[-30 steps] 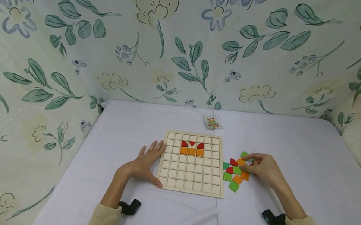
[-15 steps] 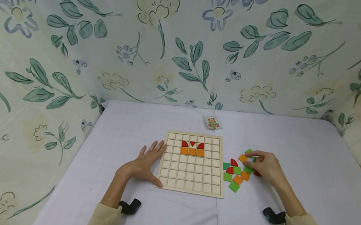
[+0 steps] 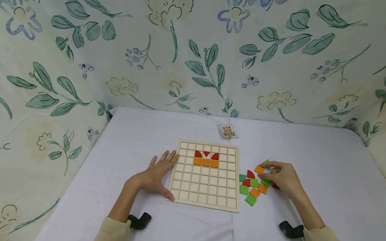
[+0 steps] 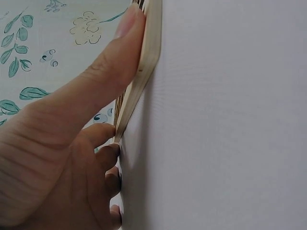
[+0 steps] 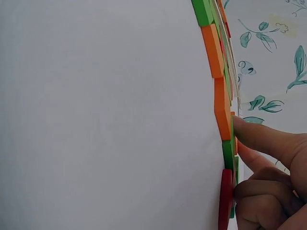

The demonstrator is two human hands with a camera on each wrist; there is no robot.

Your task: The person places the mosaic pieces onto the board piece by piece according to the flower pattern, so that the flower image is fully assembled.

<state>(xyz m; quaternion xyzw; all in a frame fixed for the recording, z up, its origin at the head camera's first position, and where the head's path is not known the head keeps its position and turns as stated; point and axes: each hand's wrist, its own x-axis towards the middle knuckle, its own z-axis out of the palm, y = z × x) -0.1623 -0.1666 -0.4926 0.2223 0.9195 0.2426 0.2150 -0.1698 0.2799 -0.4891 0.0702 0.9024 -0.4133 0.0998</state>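
Observation:
A square wooden grid board [image 3: 206, 186] lies on the table, with red pieces [image 3: 215, 156] and a row of orange square tiles [image 3: 206, 162] in its upper cells. My left hand [image 3: 153, 178] is spread along its left side, the thumb [image 4: 103, 72] on the near left corner and the other fingertips against the edge. Right of the board is a cluster of loose pieces, among them a green tile [image 3: 250, 200] and a red quarter-round [image 3: 251, 174]. Over this cluster, my right hand [image 3: 285, 180] pinches an orange square tile [image 3: 259, 169] between thumb and forefinger.
A small patterned picture card [image 3: 228, 131] lies beyond the board. White cloth [image 3: 141, 130] covers the table, and a floral cloth [image 3: 172, 53] hangs behind it. Black wrist devices [image 3: 139, 221] sit at both cuffs.
My right hand has shifted slightly away from me, and the orange tile at its fingertips has slid the same way. My left hand stays on the board.

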